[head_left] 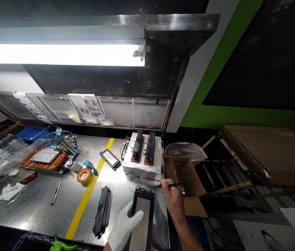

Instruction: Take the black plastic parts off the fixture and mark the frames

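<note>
At the counter's (45,205) near right corner, a person's gloved left hand (125,226) presses flat on a long black-framed panel (142,218), fingers spread rather than closed round it; the panel's long axis runs from the near edge toward the back. The bare right hand (172,198), just beside the panel's far right corner, pinches a slim black pen-like tool (175,183) lying crosswise, its tip pointing right over an open cardboard box (186,177); a white fixture box (144,155) sits just beyond; a second black strip (101,211) lies parallel to the left.
</note>
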Demonstrator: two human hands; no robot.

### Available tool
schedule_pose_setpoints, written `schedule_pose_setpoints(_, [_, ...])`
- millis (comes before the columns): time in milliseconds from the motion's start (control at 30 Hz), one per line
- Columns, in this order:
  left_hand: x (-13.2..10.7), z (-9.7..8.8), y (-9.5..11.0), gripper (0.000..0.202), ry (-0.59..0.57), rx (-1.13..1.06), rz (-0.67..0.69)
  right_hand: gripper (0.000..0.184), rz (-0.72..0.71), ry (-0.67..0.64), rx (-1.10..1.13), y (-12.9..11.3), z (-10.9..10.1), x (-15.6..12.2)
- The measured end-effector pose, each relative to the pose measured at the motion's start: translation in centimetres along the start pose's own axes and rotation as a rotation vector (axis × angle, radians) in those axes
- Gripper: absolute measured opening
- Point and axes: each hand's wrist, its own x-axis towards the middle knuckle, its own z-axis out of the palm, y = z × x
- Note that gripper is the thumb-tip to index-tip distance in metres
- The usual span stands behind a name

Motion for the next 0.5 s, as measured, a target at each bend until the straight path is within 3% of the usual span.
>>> schedule_pose_setpoints(67, [0.0, 0.2, 0.3, 0.040, -0.004, 0.018, -0.003, 0.050, -0.009, -0.017, 0.034, -0.3, -0.2, 0.2])
schedule_pose_setpoints(267, [-0.1, 1.1, 1.7, 0.051, -0.051, 0.000, 0.038, 0.042, -0.196, -0.248, 0.130, -2.1, 1.0, 0.8])
schedule_pose_setpoints(500, [-0.4, 1.4, 2.3, 0.041, -0.048, -0.019, 0.059, 0.045, -0.179, -0.209, 0.050, -2.5, 1.8, 0.8])
